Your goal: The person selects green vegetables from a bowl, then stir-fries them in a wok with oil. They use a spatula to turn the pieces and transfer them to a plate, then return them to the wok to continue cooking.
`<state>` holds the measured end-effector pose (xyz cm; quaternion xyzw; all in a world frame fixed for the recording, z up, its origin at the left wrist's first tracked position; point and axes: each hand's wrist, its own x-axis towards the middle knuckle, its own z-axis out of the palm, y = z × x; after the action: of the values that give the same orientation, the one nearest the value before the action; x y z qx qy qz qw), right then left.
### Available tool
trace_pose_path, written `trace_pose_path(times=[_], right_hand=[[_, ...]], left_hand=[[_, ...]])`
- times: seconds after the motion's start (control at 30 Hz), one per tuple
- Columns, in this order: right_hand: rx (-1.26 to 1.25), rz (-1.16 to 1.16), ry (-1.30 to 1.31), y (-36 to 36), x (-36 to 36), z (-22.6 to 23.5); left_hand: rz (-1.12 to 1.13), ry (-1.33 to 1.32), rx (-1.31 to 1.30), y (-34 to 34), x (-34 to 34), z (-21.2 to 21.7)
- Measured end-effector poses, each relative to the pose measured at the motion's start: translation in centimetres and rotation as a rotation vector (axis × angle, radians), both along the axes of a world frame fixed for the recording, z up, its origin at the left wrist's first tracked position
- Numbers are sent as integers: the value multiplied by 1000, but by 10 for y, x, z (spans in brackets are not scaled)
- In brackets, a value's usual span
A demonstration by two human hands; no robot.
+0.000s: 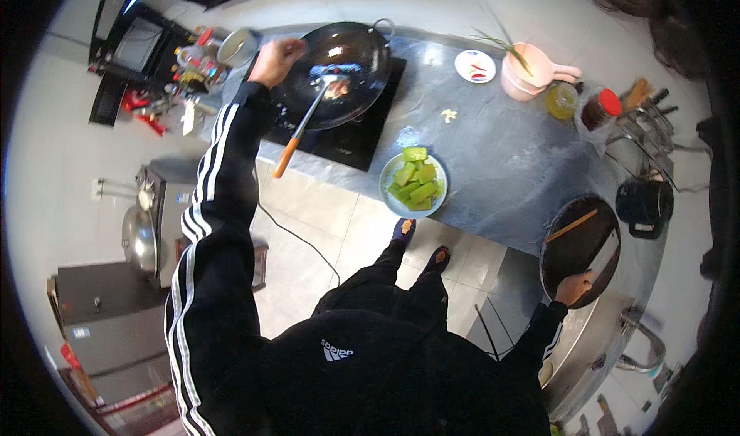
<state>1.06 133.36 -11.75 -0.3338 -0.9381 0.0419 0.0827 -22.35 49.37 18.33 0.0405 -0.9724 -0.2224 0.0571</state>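
Over the left rim of the black wok (362,97) is my left hand (277,61), its fingers drawn together; what they hold, if anything, is hidden. A spatula (308,114) with a wooden handle leans in the wok, its metal head by some small pale-reddish pieces of food (337,89). At the far right, my right hand (574,288) is closed round the handle of a cleaver (606,253). Its wide blade lies over a dark round cutting board (566,259). A wooden stick (572,226) rests across the same board.
A plate (385,197) of green vegetable pieces (416,178) sits at the counter's front edge. Behind are chopped pale bits (449,115), a small dish with red slivers (475,66), and a pink jug (532,72) with green stalks. Jars, a sink (582,343) and faucet (644,343) line the right.
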Motion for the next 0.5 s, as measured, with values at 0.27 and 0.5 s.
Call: trace_pose_path(times=[0.27,0.5], right_hand=[[-27,-35,118,-50,-37,-37],[-145,372,77,-248,-11,-36]], left_hand=[[-120,-8,-61,15,4,26],[105,711,-46,-183,154,15]])
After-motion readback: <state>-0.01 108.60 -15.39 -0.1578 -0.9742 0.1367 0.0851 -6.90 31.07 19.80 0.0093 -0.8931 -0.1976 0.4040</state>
